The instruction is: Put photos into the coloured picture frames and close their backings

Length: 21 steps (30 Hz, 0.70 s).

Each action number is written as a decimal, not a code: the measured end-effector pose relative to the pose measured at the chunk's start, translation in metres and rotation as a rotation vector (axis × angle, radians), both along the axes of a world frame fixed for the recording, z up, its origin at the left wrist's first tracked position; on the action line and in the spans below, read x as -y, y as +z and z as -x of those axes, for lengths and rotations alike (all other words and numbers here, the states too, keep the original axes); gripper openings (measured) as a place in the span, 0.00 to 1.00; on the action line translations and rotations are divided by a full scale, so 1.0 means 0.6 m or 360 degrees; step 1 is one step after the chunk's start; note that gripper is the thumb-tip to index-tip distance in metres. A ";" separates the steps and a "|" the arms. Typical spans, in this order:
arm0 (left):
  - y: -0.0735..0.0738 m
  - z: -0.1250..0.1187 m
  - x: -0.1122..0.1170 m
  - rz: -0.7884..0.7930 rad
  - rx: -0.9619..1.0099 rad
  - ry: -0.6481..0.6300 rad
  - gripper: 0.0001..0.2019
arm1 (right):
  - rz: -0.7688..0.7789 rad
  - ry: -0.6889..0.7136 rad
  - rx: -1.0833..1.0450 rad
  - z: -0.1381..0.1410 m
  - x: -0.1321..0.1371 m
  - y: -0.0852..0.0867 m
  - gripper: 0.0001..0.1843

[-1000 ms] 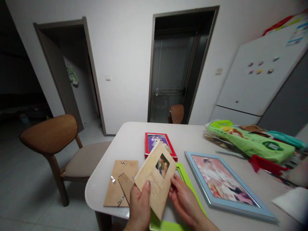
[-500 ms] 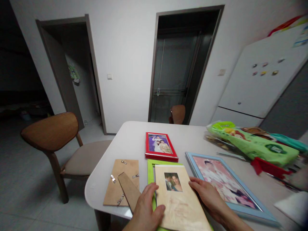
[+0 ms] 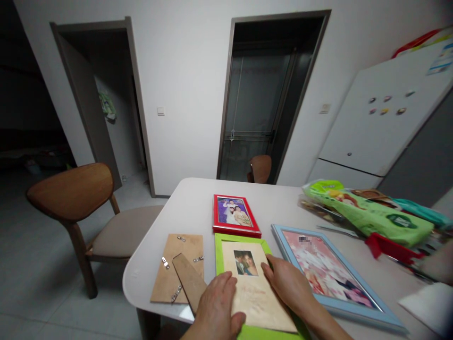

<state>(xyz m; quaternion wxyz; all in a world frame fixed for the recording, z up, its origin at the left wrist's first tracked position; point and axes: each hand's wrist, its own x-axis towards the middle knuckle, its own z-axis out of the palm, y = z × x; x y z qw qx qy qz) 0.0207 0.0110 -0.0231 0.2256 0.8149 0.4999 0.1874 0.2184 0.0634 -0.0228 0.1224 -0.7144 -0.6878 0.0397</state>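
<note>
A cream sheet (image 3: 260, 304) with a small photo of two people (image 3: 246, 263) lies inside a lime-green picture frame (image 3: 220, 257). Across the sheet's left edge rests my left hand (image 3: 217, 304), its thumb spread away from the fingers. My right hand (image 3: 288, 285) has its fingers bent at the sheet's right edge, by the frame's side. A wooden backing board (image 3: 164, 283) with metal clips and a stand leg (image 3: 189, 278) lies left of the frame. Behind is a red picture frame (image 3: 255, 215); to the right, a light-blue picture frame (image 3: 375, 309).
A green package (image 3: 389, 219), a red object (image 3: 391, 248) and other items crowd the right side of the white table (image 3: 191, 203). A wooden chair (image 3: 76, 191) stands at the left. A white fridge (image 3: 382, 127) is at the right.
The cream sheet has shifted left and settled within the green frame, whose top and right border now show. My right hand has moved left with it; my left hand stays near its place.
</note>
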 end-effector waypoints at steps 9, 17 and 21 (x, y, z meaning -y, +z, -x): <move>-0.008 0.182 0.007 -0.0003 -0.0441 0.0381 0.38 | -0.0096 0.0461 -0.0319 0.096 0.037 0.016 0.18; -0.010 0.230 0.007 -0.0078 -0.0451 0.0400 0.33 | 0.0001 0.0806 -0.0434 0.260 0.057 0.008 0.28; -0.027 0.239 0.001 -0.0379 -0.0294 0.0325 0.30 | 0.0024 0.0878 -0.0710 0.246 0.061 0.012 0.30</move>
